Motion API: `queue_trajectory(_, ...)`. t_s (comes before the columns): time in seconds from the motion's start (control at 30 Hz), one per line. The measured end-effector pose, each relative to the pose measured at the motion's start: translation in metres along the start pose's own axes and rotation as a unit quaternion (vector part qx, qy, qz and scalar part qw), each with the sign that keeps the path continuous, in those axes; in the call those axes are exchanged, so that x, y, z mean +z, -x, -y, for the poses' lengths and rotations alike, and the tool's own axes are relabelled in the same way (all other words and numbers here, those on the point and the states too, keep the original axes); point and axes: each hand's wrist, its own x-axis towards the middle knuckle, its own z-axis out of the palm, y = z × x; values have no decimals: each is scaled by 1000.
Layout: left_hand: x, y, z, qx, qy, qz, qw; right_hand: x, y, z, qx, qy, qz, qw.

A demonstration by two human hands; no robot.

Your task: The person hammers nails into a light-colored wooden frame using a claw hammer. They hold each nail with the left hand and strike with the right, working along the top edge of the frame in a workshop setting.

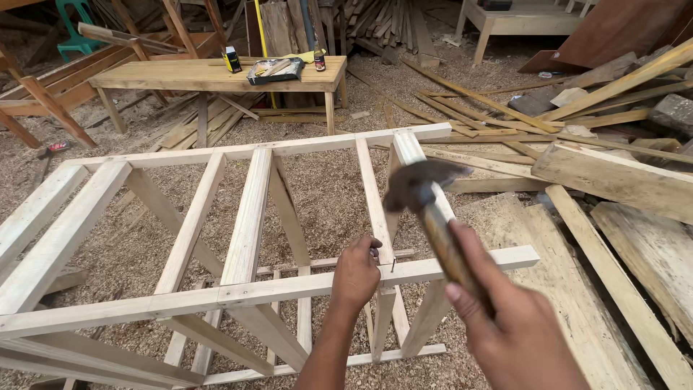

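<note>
Steel nail [393, 264]: upright on the near top rail of the frame, just beside the joint with a cross slat; thin and partly hidden by fingertips.
Near rail [289, 287]: pale sawn timber, running left to right across the frame [245, 217], carrying the nail.
Left hand [356, 273]: pinched together on the nail's shank, fingers curled over the rail's edge, knuckles up.
Right hand [516, 328]: clamped around the wooden handle, thumb along the grip.
Hammer [422, 189]: raised above and a little right of the nail, dark head blurred, handle slanting down to the right hand.
Doing it well: light first taps, straight down onto the head; fingertips low on the shank and clear of the head's path; judged best to keep the nail plumb over the slat beneath.
Floor [325, 195]: sawdust and shavings under the frame.
Planks [635, 238]: loose boards stacked to the right.
Desk [209, 72]: wooden bench well beyond the frame, with small tins and a tray.
</note>
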Motion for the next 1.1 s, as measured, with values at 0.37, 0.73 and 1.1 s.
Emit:
queue_trajectory(0.37, -3, -1, -4, -11, -20, 4, 1000, 51, -24, -25, -296, 36, -121, 947)
queue_trajectory(0.73, 6, -3, 1, -22, -1, 7, 1000, 20, -9, -3, -107, -76, -131, 983)
queue_trajectory(1.1, 11, 0, 10, -3, -5, -5, 1000, 43, -19, -36, 61, -27, 35, 997)
